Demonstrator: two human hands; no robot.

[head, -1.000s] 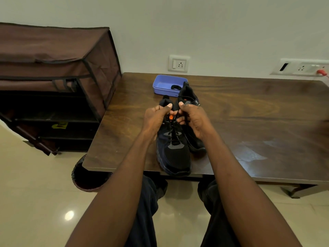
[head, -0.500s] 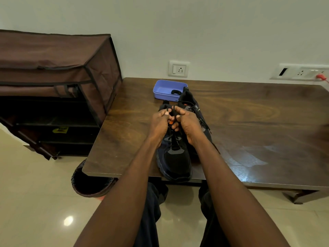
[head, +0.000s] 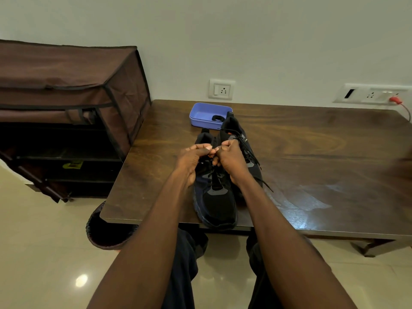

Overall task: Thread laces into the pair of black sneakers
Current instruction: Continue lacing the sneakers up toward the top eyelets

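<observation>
Over the near shoe (head: 215,192), at its upper eyelets: left hand (head: 191,160) and right hand (head: 230,160) drawn close together, fingertips pinching a thin black lace (head: 214,146) between them. Both grips clenched on the lace, thumbs pressed to forefingers. Toe of this shoe pointing toward the wearer of the camera, sole flat on the dark wooden table (head: 312,152) at its front edge. Just beside it on the right, touching, the second shoe (head: 236,134), already partly laced, one loose end (head: 266,185) trailing onto the wood. Behind the pair, a shallow blue tray (head: 201,112) holding a small dark item, too small to identify. Off to the left, a brown fabric shoe rack (head: 66,90). Lace likely limp, light and slippery; best pinched right at the stiff tip for feeding through an eyelet, shoe steadied by the other hand.
</observation>
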